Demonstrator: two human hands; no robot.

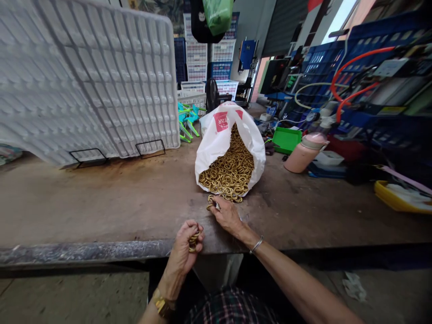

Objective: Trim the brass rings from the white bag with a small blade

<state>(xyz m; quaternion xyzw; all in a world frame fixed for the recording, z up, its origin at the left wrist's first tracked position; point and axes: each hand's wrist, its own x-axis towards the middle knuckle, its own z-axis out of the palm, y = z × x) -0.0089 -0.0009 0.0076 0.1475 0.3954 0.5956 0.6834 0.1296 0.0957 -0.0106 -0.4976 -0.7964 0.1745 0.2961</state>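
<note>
The left hand (185, 243) curled round gold-coloured metal rings (194, 238), presumably keeping them together; the right hand (230, 218), nearly pinched, hold unclear, met more before a white plastic bag (211, 146) opened towards the person, seemingly for reach

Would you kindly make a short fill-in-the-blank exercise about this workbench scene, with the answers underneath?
1. Gold-coloured rings lie heaped in a bag whose main colour is ____.
2. The hand nearer the bag is the person's ____ one.
3. The wristwatch is worn on the person's ____ wrist.
4. The open tray between the bag and the bottle is coloured ____.

Missing words: white; right; left; green.
</note>
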